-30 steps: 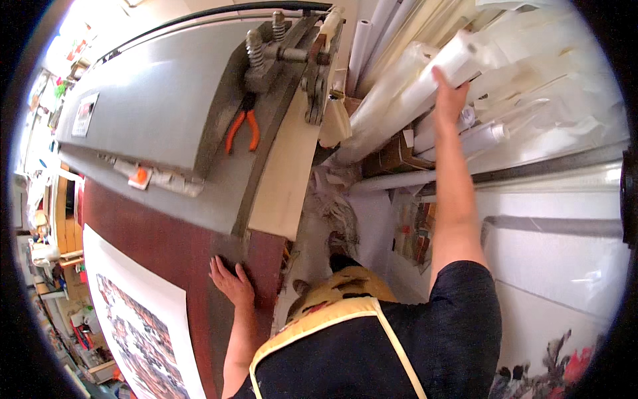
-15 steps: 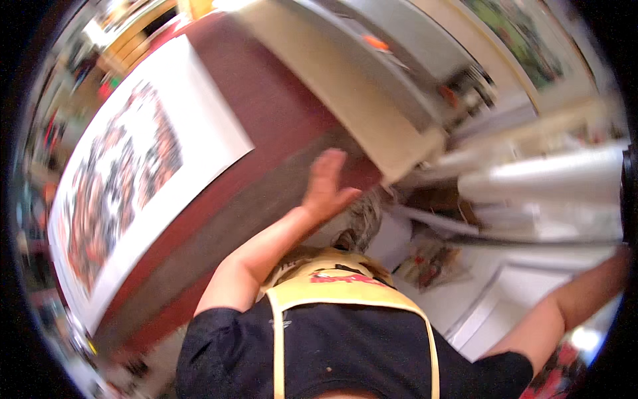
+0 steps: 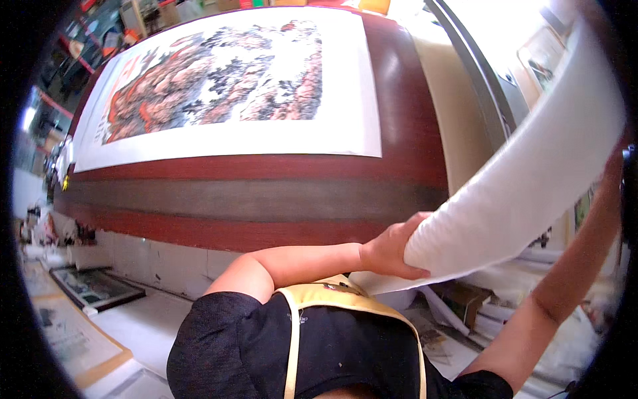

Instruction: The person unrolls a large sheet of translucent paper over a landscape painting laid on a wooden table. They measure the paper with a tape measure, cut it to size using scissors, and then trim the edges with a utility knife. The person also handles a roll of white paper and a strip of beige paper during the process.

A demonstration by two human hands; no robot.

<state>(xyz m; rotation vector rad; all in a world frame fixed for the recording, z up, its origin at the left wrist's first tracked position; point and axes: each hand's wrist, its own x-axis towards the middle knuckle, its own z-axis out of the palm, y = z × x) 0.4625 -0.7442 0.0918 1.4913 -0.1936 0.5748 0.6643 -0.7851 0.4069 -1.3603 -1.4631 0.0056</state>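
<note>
Left hand (image 3: 393, 251) clasps near end of white roll (image 3: 512, 183), probably to steady its length; right hand (image 3: 623, 146) at dark rim, grip can't tell. Roll slants up beside maroon table (image 3: 407, 126); painted sheet (image 3: 232, 86) lies flat there, likely for full support.
</note>
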